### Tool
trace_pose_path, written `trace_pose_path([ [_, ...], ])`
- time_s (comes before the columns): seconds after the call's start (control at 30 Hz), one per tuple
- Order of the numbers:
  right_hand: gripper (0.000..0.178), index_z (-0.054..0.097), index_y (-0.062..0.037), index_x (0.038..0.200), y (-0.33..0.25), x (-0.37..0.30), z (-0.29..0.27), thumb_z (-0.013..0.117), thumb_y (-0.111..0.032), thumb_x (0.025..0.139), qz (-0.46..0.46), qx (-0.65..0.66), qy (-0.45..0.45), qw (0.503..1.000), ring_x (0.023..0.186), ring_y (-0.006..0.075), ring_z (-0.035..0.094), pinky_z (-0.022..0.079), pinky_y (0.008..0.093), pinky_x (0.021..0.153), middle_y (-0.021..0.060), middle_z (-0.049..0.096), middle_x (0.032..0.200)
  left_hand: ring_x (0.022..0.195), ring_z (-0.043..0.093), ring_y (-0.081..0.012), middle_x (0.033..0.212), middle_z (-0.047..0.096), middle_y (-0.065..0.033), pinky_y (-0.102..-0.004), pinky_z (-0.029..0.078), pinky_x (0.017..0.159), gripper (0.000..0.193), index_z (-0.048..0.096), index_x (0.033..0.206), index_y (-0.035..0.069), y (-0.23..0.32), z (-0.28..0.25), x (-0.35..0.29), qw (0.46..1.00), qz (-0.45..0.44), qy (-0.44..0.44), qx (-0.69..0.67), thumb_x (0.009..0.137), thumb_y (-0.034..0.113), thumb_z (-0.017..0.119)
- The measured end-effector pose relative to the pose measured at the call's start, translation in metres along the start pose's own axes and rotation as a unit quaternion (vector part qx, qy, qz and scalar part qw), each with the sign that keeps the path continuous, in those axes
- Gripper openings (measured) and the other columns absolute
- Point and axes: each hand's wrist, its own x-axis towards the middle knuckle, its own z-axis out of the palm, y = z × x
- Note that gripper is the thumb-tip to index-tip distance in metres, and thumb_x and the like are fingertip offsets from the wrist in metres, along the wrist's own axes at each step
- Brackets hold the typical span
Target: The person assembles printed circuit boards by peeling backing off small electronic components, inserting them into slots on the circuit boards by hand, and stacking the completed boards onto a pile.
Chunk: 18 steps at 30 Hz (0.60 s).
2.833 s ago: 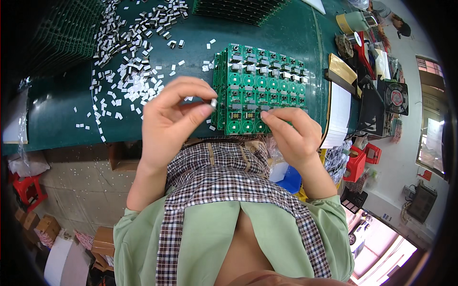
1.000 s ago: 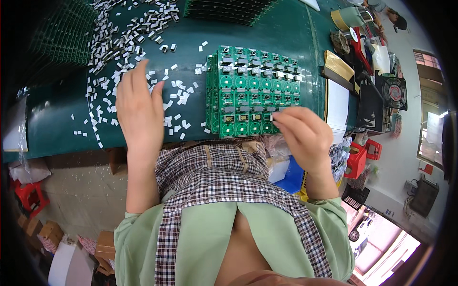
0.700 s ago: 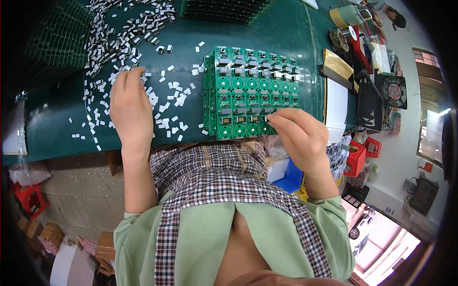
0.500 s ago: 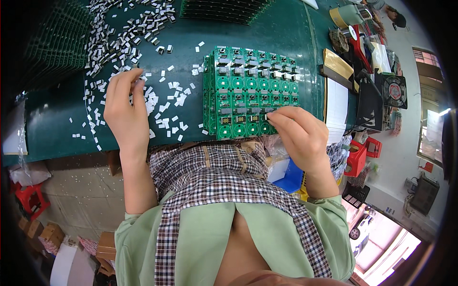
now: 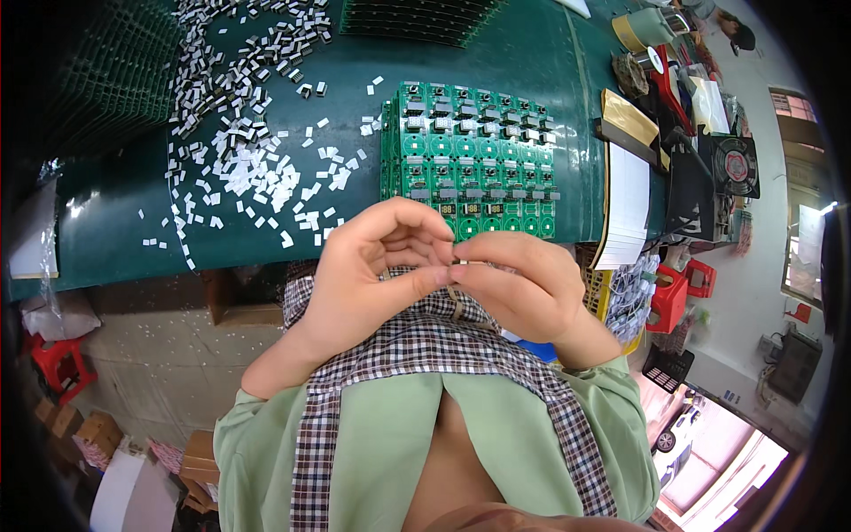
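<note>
My left hand and my right hand meet fingertip to fingertip just in front of the table's near edge. Pinched between them is a small electronic component, mostly covered by the fingers. Right behind the hands lies a stack of green circuit board panels, its near left corner hidden by my fingers. Dark digit displays sit in several places along the panel's near row. Loose small components with white faces are heaped and scattered on the table to the left.
More green boards stand in racks at the far left and at the back. On the right are white paper sheets, a black fan and a green flask. Red stools stand beyond the table.
My left hand has come from the loose components rightward to the front of the panel. The right hand has drawn back from the panel's near row, and their fingertips now meet.
</note>
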Motion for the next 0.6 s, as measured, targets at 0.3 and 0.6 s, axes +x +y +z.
trace_pose_path([
  [0.3, 0.031, 0.065, -0.0001, 0.085, 0.0, -0.013, 0.0, 0.083, -0.007, 0.06, 0.126, 0.145, 0.013, 0.981, 0.065, 0.0181, 0.062, 0.046, 0.0244, 0.055, 0.0116, 0.065, 0.079, 0.076, 0.064, -0.0231, 0.083, 0.066, -0.0095, -0.031, 0.051, 0.066, 0.014, 0.065, 0.085, 0.003, -0.009, 0.007, 0.0, 0.93, 0.231, 0.018, 0.285, 0.072, -0.001, 0.071],
  [0.6, 0.028, 0.065, -0.0024, 0.084, -0.001, -0.005, 0.0, 0.081, -0.009, 0.062, 0.108, 0.139, -0.002, 0.984, 0.069, 0.0201, 0.062, 0.049, 0.028, 0.058, 0.0085, 0.064, 0.081, 0.073, 0.064, -0.0248, 0.08, 0.064, -0.0098, -0.0325, 0.051, 0.063, 0.019, 0.063, 0.083, 0.001, -0.012, 0.004, 0.0, 0.849, 0.348, 0.043, 0.395, 0.066, -0.002, 0.072],
])
